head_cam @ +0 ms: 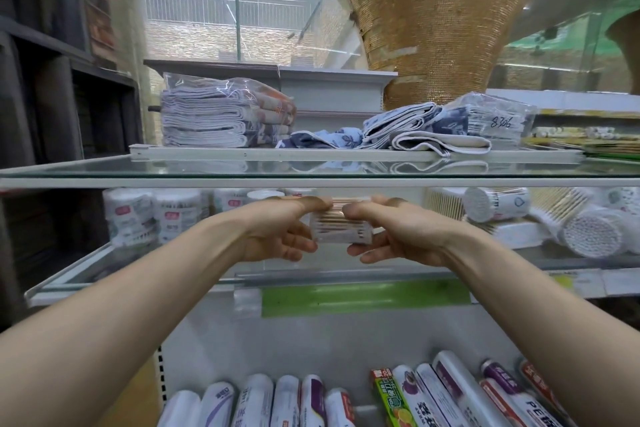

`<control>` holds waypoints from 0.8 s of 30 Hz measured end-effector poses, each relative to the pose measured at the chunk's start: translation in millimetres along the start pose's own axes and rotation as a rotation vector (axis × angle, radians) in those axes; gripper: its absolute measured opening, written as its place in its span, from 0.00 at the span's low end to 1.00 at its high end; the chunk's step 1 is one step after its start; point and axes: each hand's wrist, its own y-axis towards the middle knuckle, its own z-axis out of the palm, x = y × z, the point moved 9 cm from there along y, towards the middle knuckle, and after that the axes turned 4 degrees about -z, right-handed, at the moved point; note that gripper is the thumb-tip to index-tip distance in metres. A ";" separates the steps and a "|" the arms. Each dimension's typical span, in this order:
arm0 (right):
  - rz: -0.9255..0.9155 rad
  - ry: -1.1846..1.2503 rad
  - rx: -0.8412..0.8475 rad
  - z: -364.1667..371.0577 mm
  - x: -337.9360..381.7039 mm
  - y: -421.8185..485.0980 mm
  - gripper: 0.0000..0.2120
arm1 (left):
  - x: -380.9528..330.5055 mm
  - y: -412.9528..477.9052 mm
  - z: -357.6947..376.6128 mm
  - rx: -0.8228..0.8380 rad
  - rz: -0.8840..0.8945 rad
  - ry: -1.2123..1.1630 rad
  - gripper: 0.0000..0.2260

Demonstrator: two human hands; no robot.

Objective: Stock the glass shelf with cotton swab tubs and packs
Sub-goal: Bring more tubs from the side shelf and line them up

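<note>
Gripped a clear pack of cotton swabs (pixel 341 230) from both ends: left hand (pixel 273 236) and right hand (pixel 394 236), fingers (pixel 363 250) curled beneath, thumbs on top. Held over the middle of the glass shelf (pixel 86 274), whether touching it unclear. Flanked by upright tubs (pixel 152 215) at left, toppled tubs (pixel 495 204) at right. Topped by a shelf of folded cloths (pixel 214 121).

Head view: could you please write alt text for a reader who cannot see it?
A left hand and a right hand grip a clear pack of cotton swabs above the glass shelf. Upright tubs stand at its left, tipped tubs lie right; folded towels sit above.
</note>
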 end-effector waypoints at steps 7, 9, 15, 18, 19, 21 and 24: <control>0.006 -0.036 -0.046 9.4 2.4 7.2 0.13 | 4.5 -4.7 -7.6 0.013 -0.033 -0.147 0.16; 0.006 -0.048 -0.046 12.0 0.6 9.5 0.13 | 5.2 -4.6 -9.3 0.006 -0.026 -0.187 0.17; -0.050 -0.030 0.000 21.6 0.5 12.7 0.11 | 2.9 -4.9 -15.6 -0.029 -0.014 -0.205 0.11; -0.045 0.007 -0.015 22.3 0.7 14.1 0.11 | 6.4 -6.8 -19.0 -0.005 -0.031 -0.174 0.10; -0.035 0.036 -0.013 23.5 -0.4 14.7 0.11 | 7.5 -6.9 -19.3 0.004 -0.034 -0.151 0.09; -0.010 0.111 -0.001 27.4 -2.7 15.2 0.13 | 9.5 -7.7 -18.9 0.011 -0.038 -0.117 0.09; 0.008 0.135 -0.010 30.1 -4.0 16.8 0.14 | 9.1 -8.7 -20.1 -0.007 -0.022 -0.104 0.09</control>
